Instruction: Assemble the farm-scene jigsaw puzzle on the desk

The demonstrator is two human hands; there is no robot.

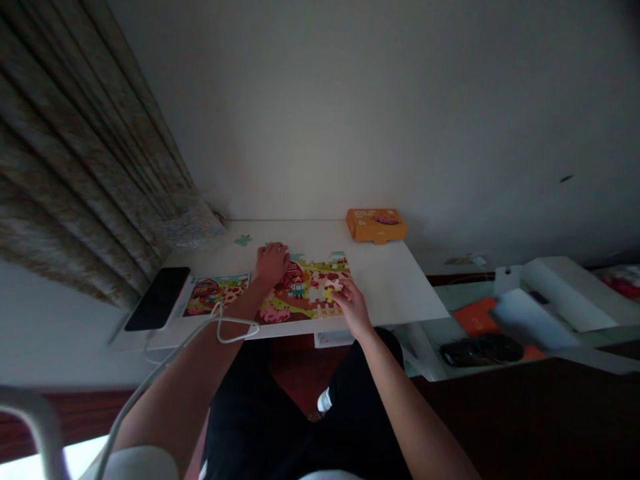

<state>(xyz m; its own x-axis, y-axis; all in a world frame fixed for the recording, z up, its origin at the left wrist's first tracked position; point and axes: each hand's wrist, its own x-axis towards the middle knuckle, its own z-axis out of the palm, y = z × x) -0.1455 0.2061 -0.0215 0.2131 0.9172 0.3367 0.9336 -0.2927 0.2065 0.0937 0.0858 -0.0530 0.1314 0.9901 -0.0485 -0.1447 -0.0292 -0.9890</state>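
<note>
Being pinched between the thumb and fingers of the right hand [353, 305] is a yellow-and-cream puzzle piece [330, 292], which is being held at the right part of the jigsaw [300, 309]. The jigsaw is being spanned by the two hands, lying left of the right fingers and right of the left ones. At its far left corner, the fingers of the left hand [273, 263] are being rested palm down, slightly bent; whether anything is being gripped beneath them cannot be told.

The step in hand is being judged as the fitting of one piece, since a pale notched patch is being shown just left of the right fingertips. Careful lining-up of tabs, then a light press, is probably being called for.

Beyond and left of the left fingers, one loose green piece [243, 240] is being counted; nearer and left, one picture sheet [207, 293], then one phone [157, 299]. Well beyond the right fingers, one orange box [377, 225] is being seen.
</note>
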